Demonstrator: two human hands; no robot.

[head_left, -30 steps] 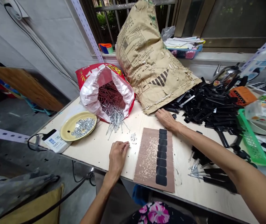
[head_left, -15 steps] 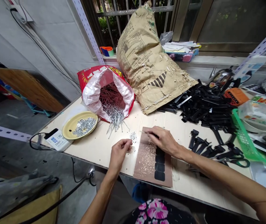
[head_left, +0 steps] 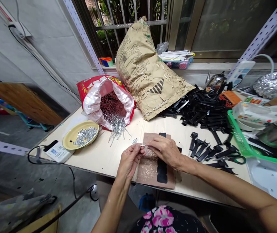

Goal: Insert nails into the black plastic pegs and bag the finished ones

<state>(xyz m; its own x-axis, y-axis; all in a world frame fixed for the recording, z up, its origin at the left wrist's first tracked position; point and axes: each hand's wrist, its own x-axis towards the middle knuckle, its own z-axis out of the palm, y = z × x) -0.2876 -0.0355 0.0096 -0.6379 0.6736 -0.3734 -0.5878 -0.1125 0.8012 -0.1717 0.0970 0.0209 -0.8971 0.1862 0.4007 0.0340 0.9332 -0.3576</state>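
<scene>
My left hand (head_left: 131, 158) is closed in a pinch, thumb against fingers, at the left edge of a brown cardboard sheet (head_left: 144, 181). My right hand (head_left: 166, 150) reaches over the sheet, its fingertips pinched and meeting the left ones. A thin, short metal pin (head_left: 142, 146) shows between both sets of fingertips; its ends are hidden. Pale crumb-like bits and a row of black rounded pads (head_left: 162, 178) lie on the cardboard, partly under my right hand. Just beyond my left fingers is a small heap of tiny metal pieces (head_left: 135, 141).
A yellow plate (head_left: 67, 137) of small metal pieces stands left, near a white device (head_left: 58, 151). Long metal pins (head_left: 119, 126) spill from a red bag (head_left: 85, 87). Behind lean a brown paper sack (head_left: 140, 74) and heaped black plastic parts (head_left: 206, 110). A green basket (head_left: 240, 139) stands right.
My hands have come together: the right moved down and left, the left slightly inward, and their fingertips now meet. The camera view has shifted a little.
</scene>
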